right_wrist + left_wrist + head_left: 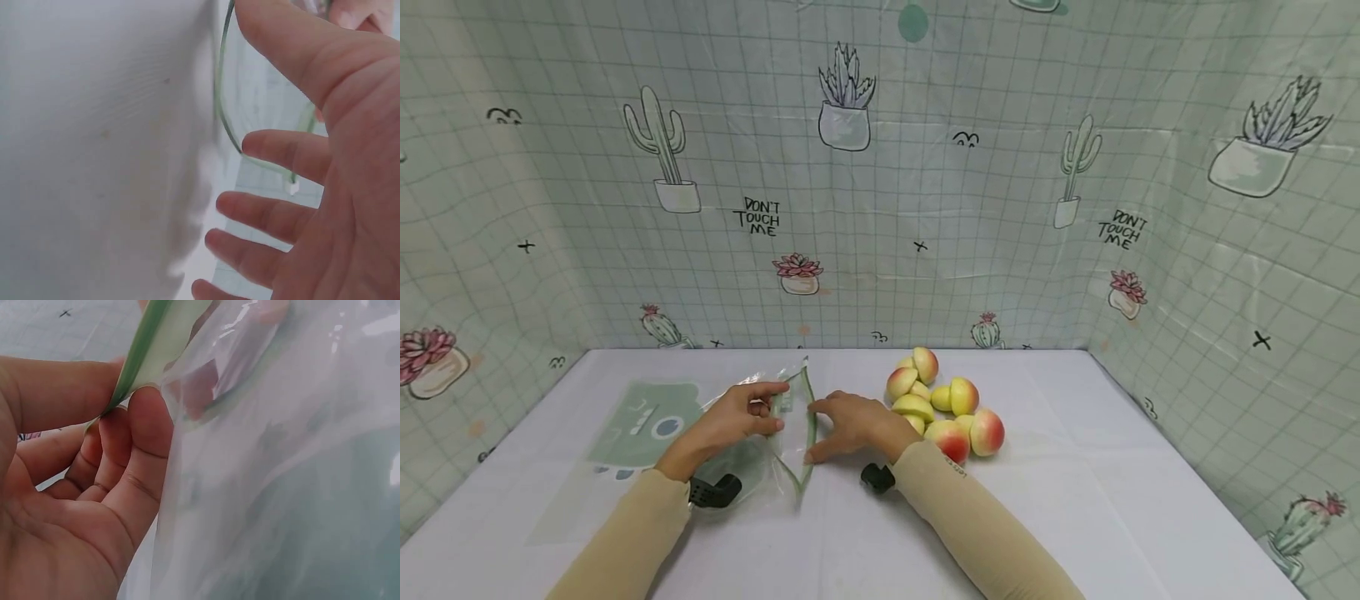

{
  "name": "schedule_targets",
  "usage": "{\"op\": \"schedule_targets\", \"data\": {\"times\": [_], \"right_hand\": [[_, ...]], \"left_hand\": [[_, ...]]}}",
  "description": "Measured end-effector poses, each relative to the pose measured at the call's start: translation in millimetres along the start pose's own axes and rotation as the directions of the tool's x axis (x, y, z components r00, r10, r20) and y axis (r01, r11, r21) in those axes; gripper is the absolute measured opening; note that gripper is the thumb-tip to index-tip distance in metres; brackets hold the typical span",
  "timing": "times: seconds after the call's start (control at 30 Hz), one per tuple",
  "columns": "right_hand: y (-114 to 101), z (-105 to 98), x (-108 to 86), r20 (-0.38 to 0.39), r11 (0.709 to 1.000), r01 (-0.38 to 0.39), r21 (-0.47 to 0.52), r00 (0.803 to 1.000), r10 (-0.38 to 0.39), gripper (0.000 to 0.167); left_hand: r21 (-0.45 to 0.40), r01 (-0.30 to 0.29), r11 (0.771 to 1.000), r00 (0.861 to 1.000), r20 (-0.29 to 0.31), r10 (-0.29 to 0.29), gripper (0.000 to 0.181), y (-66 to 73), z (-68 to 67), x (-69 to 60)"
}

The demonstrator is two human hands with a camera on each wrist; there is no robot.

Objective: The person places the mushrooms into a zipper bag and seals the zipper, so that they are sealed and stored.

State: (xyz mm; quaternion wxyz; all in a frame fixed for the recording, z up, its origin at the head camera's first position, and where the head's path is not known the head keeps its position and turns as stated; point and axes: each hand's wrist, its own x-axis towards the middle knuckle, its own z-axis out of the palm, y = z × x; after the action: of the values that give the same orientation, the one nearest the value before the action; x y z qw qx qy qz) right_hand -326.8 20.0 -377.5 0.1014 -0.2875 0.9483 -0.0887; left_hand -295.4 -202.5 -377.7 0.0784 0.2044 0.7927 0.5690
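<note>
1. Clearly, the main relation is at the mouth of the transparent bag [632, 442]: its green rim [812, 429] stands spread apart and faces right, towards the peach-like fruit [962, 397].
2. The bag lies flat at its far left and lifts at the mouth. As far as the clear film lets its outline be read, its long axis runs leftward from that mouth, while the rim itself runs from near to far.
3. The left hand [730, 421] is at the left side of the bag's mouth, pinching that side of the rim between thumb and fingers.
4. The right hand [850, 425] is just right of the bag, fingers spaced apart and fairly straight; thumb and index tips touch the rim's right side at two separate places, gripping nothing.
5. The fruit sits in a loose cluster right of the bag, past the right hand, which is much the nearer of the two; the right sleeve [970, 517] partly overlaps the cluster's near side.
6. For edges and room, the white surface [1097, 500] runs on well right of the bag beyond the fruit and also in front of it; behind the bag, the patterned backdrop [880, 292] rises at the surface's far edge.
</note>
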Motion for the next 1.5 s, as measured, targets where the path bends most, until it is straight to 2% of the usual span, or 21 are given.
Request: {"op": "schedule_targets", "data": {"times": [0.2, 0.47, 0.77, 0.93, 1.1, 1.33, 1.5], "right_hand": [[-2, -10, -1.5, -0.039, 0.999, 0.054, 0.004, 0.998, -0.053, 0.078], [3, -33, -11.3, -0.102, 0.995, 0.092, 0.045, 0.991, -0.087, 0.078], [11, -48, -28.5, -0.213, 0.989, 0.146, 0.026, 0.967, -0.138, 0.075], [18, -51, -42.4, -0.258, 0.988, 0.151, 0.020, 0.956, -0.141, 0.074], [29, -52, -53.8, -0.301, 0.988, 0.153, 0.014, 0.943, -0.142, 0.073], [47, -50, -65.7, -0.347, 0.989, 0.150, 0.013, 0.928, -0.136, 0.070], [60, -47, -70.6, -0.357, 0.993, 0.114, 0.022, 0.929, -0.099, 0.068]], "left_hand": [[0.011, 0.022, 1.000, 1.000, -0.011, -0.022, 0.062, -0.5, 0.4, 0.8], [-0.011, 0.038, 0.999, 0.999, -0.008, -0.038, 0.064, 1.9, 1.0, 1.6], [-0.012, 0.047, 0.999, 0.999, -0.017, -0.047, 0.063, 1.3, 2.4, 2.7], [0.004, 0.070, 0.998, 0.997, -0.025, -0.069, 0.062, -1.7, 4.3, 2.8], [-0.014, 0.050, 0.999, 0.999, -0.011, -0.051, 0.065, -1.1, 4.2, 1.8], [-0.031, 0.058, 0.998, 0.998, -0.005, -0.059, 0.065, -1.0, 5.2, 1.9], [-0.019, 0.056, 0.998, 0.998, -0.006, -0.056, 0.064, -1.3, 5.7, 2.0]]}}
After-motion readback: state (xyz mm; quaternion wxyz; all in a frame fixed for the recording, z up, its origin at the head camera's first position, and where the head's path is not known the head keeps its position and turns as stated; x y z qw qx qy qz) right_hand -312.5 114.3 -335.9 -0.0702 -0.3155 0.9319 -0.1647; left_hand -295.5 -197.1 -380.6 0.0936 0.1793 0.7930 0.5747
